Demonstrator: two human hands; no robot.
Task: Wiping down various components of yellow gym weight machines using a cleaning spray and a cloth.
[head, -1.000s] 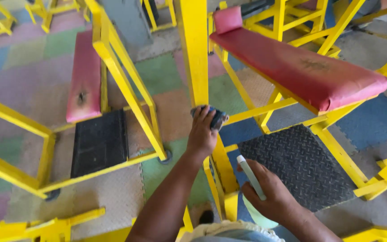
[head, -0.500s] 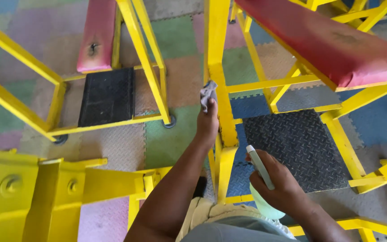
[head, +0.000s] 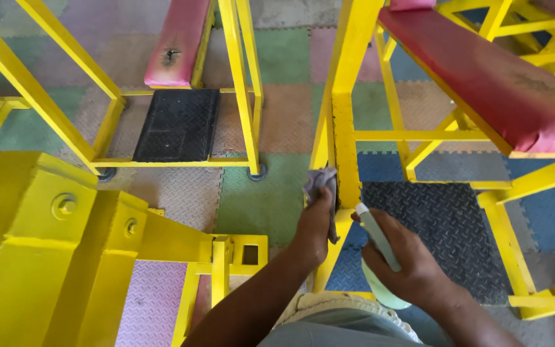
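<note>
Grey cloth (head: 320, 183), small and crumpled, is pinched in the closed fingers of the left hand (head: 314, 225) and pressed flat against the yellow painted steel upright (head: 343, 128) of an exercise frame, low on the post where the paint is chipped and dark along its edge. The left forearm comes up from the bottom of the view to reach it. Just to the right, the right hand (head: 406, 260) is wrapped around a pale green plastic spray bottle (head: 379, 254); its fingers are curled shut over the bottle's body, the slim nozzle head sticks up past the thumb toward the post, and the rounded base shows below the palm. The two hands sit near each other, on either side of the upright, without touching.

Behind the hands, a black diamond-pattern footplate (head: 448, 225) lies on the floor between the yellow rails. A long red padded bench (head: 483, 77), worn and smudged, runs diagonally across the upper right. A second, narrower red pad (head: 178, 42) sits at upper left above another black ribbed footplate (head: 178, 125). A large yellow bolted steel block (head: 46, 250) fills the lower left. Underneath everything are interlocking foam floor tiles (head: 264, 193) in green, pink, blue and grey.
</note>
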